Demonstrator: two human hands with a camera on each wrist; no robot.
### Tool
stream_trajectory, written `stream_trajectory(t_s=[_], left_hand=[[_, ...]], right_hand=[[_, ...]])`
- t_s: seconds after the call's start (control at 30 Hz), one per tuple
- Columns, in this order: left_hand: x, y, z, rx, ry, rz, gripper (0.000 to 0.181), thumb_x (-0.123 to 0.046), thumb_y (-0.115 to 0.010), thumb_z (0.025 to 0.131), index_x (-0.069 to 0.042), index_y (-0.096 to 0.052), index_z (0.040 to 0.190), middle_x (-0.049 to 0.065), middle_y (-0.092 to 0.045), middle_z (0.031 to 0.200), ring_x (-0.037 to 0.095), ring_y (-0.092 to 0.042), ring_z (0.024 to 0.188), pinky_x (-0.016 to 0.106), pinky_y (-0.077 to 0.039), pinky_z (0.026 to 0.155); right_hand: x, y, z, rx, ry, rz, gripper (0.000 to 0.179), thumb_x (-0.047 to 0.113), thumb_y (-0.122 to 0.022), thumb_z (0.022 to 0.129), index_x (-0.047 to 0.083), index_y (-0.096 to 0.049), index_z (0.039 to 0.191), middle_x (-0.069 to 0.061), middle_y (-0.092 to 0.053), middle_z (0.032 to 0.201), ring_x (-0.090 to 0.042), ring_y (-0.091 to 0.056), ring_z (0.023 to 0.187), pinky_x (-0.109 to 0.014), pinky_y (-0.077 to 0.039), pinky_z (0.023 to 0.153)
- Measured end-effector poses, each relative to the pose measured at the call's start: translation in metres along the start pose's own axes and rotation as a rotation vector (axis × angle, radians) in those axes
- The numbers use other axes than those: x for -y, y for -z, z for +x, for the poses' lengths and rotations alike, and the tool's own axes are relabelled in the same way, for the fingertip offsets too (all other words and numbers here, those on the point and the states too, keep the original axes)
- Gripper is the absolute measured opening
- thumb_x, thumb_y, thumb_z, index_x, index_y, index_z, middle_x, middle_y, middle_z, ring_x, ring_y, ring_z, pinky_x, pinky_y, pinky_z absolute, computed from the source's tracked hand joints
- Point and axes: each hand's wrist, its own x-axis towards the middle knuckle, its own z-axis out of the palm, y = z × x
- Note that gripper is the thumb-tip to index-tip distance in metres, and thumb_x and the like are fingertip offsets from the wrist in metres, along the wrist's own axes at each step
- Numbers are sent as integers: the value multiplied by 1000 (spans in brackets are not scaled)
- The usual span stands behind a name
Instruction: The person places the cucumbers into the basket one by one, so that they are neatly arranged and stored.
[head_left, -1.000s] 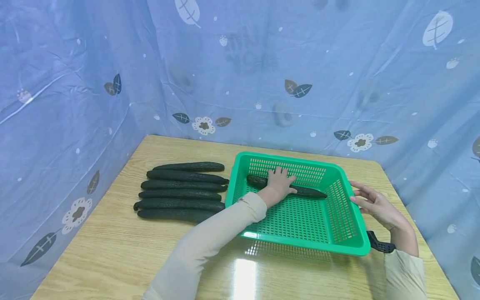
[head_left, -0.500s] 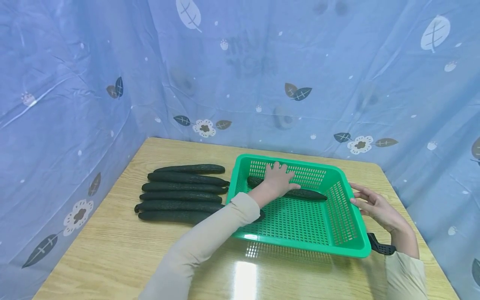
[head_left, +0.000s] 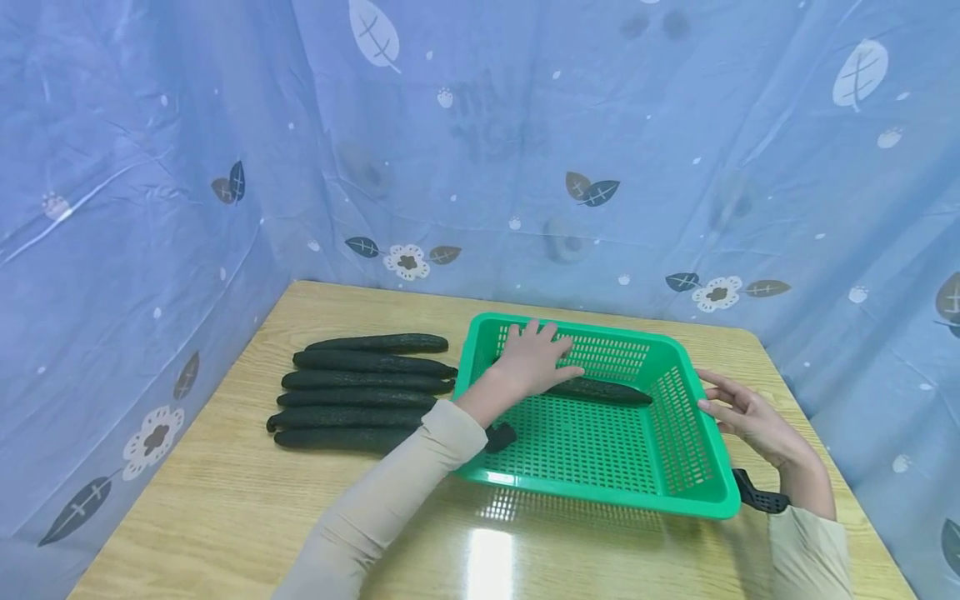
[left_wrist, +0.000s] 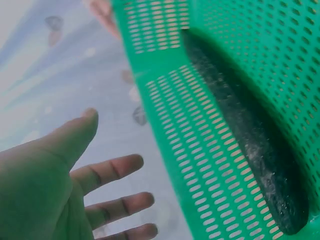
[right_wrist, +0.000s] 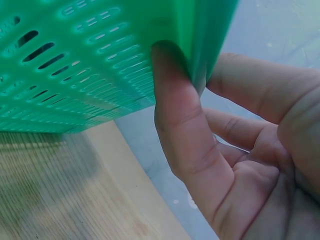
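A dark green cucumber lies lengthwise inside the green plastic basket, near its back wall; in the left wrist view the cucumber shows along its length. Over the basket's back left part, my left hand hovers with fingers spread, hiding the cucumber's left end from the head view. Seen from the left wrist, that hand holds nothing and is apart from the cucumber. At the basket's right side, my right hand pinches the rim between thumb and fingers.
Several cucumbers lie side by side on the wooden table, left of the basket. A blue patterned curtain hangs behind and along both sides. Black wrist mounts show at both wrists.
My left hand has lifted off the cucumber in the basket and drawn back to the left, fingers spreading. The cucumber stays in place. My right hand keeps its hold on the rim.
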Motion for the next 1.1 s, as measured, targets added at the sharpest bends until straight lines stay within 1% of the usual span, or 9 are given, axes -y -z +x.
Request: stream_trajectory(t_s=[0.13, 0.23, 0.37, 0.43, 0.5, 0.67, 0.77, 0.93, 1.1], left_hand=[[9, 3, -14, -44, -11, -39, 50, -65, -32, 89, -30, -53, 119, -3, -44, 123, 21, -39, 109, 42, -35, 90], [15, 5, -23, -55, -9, -66, 50, -66, -31, 89, -29, -54, 114, -3, -44, 118, 20, -39, 103, 40, -34, 87], [23, 4, -34, -42, -6, -99, 52, -67, -31, 88, -29, -53, 116, -2, -45, 122, 22, -39, 107, 42, -34, 91], [27, 4, -40, -33, -6, -128, 52, -67, -31, 88, -29, -53, 118, -1, -44, 124, 23, -38, 112, 45, -34, 94], [32, 3, -46, -37, -4, -163, 53, -67, -32, 88, -29, -52, 119, 0, -44, 126, 24, -37, 115, 47, -32, 97], [44, 2, -60, -85, -5, -253, 51, -65, -34, 89, -27, -53, 117, 0, -45, 124, 25, -38, 115, 52, -28, 101], [51, 1, -69, -113, -3, -283, 49, -64, -35, 90, -27, -53, 117, -1, -46, 123, 25, -39, 116, 53, -28, 101], [61, 0, -85, -145, 6, -330, 45, -61, -38, 90, -27, -54, 114, -1, -47, 121, 25, -41, 115, 53, -29, 100], [70, -6, -101, -168, 24, -359, 41, -58, -42, 91, -26, -56, 114, 1, -50, 123, 26, -43, 114, 52, -32, 97]], right_hand=[[0, 1, 0, 11, 13, 9, 55, 12, -44, 99, 6, -19, 147, 4, -49, 109, -7, -56, 85, -27, -48, 65], [0, 1, 0, 12, 15, 9, 55, 12, -44, 99, 5, -19, 147, 4, -49, 109, -7, -56, 84, -27, -48, 65], [0, 2, 0, 15, 20, 19, 54, 12, -44, 99, 5, -19, 147, 4, -48, 109, -7, -56, 83, -27, -48, 64], [-1, 2, 0, 15, 19, 26, 54, 12, -43, 99, 6, -19, 147, 3, -48, 109, -7, -55, 83, -27, -47, 64], [-1, 1, -1, 14, 17, 27, 55, 13, -43, 99, 6, -19, 147, 3, -47, 109, -7, -55, 83, -27, -47, 65], [-1, 0, -2, 5, -5, 9, 55, 15, -44, 99, 7, -18, 148, 6, -47, 111, -4, -55, 88, -26, -48, 68], [-1, 0, -2, 3, -13, 3, 55, 16, -44, 99, 6, -18, 147, 6, -47, 112, -3, -55, 89, -26, -48, 68], [-1, 0, -1, 4, -4, 8, 54, 15, -44, 99, 6, -19, 147, 4, -46, 110, -6, -55, 84, -27, -47, 66], [-1, 0, -1, 4, -7, 12, 55, 15, -44, 99, 7, -19, 147, 5, -46, 111, -5, -54, 88, -27, -47, 67]])
